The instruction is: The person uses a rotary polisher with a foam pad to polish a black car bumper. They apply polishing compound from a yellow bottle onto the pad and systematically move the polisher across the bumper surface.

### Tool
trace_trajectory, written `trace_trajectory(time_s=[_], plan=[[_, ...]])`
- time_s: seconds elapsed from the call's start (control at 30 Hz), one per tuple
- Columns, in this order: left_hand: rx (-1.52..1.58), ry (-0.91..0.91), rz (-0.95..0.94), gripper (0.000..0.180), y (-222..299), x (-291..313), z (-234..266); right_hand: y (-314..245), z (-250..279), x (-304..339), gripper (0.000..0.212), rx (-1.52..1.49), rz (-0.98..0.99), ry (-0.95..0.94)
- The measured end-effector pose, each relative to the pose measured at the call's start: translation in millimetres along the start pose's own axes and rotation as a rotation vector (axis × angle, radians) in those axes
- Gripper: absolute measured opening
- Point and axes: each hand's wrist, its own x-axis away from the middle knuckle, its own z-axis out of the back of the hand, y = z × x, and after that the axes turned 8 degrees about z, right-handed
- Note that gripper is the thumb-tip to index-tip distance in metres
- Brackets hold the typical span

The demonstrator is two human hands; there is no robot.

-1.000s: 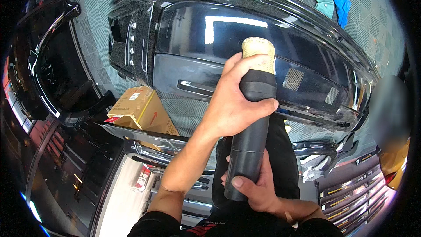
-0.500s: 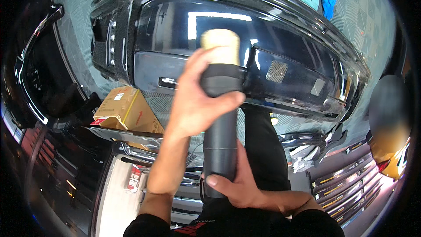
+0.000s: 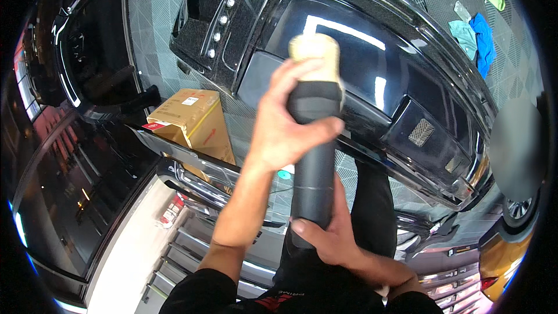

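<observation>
Both my hands are wrapped around a polisher with a long black cylindrical body and a pale yellow pad at its far end. My left hand grips the black collar just behind the pad, fingers reaching onto the pad's left side. Lower down, my right hand closes around the rear of the body. Beyond the tool lies a large glossy black car panel with bright light reflections. The pad overlaps the panel in view; whether they touch I cannot tell.
An open cardboard box stands left of the panel, beside a dark car. Green and blue cloths lie on the tiled floor at far right. Dark strips lie at lower right, near an orange car.
My view has turned, so the panel, box and cloths sit farther right and the panel slants more. Both hands keep the same grip on the polisher.
</observation>
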Motion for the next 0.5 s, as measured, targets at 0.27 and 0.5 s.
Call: trace_trajectory(time_s=[0.27, 0.5], plan=[[0.178, 0.175, -0.125, 0.083, -8, -5, 59, 17, -9, -62, 0.113, 0.284, 0.169, -0.217], [-0.175, 0.102, -0.36, 0.085, -57, 18, 50, 72, 14, -45, 0.104, 0.373, 0.124, -0.043]])
